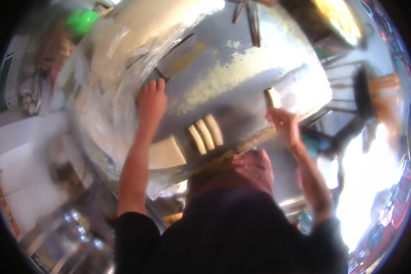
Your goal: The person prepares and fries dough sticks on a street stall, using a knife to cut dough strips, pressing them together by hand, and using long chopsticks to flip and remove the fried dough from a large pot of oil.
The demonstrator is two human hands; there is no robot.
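Over the left part of the metal worktop (pixel 242 107), my left hand (pixel 152 101) is closed, its fingers curled beside the edge of a clear plastic sheet (pixel 118 68). A thin dark piece shows at its fingertips, too blurred to name. Toward the worktop's right side, my right hand (pixel 284 124) pinches a short pale dough strip (pixel 272 97), which points away from me. Between my arms, near the front edge, several dough strips (pixel 205 134) lie side by side. Left of them rests a wider flat dough piece (pixel 166 153), close to my left forearm.
Under the plastic at the far left is a large pale dough mass (pixel 146 18). Flour patches (pixel 214 86) mark the worktop. Dark thin sticks (pixel 253 25) lie at its far edge. A large pan (pixel 338 20) stands far right, with a metal rack (pixel 345 98) nearer.
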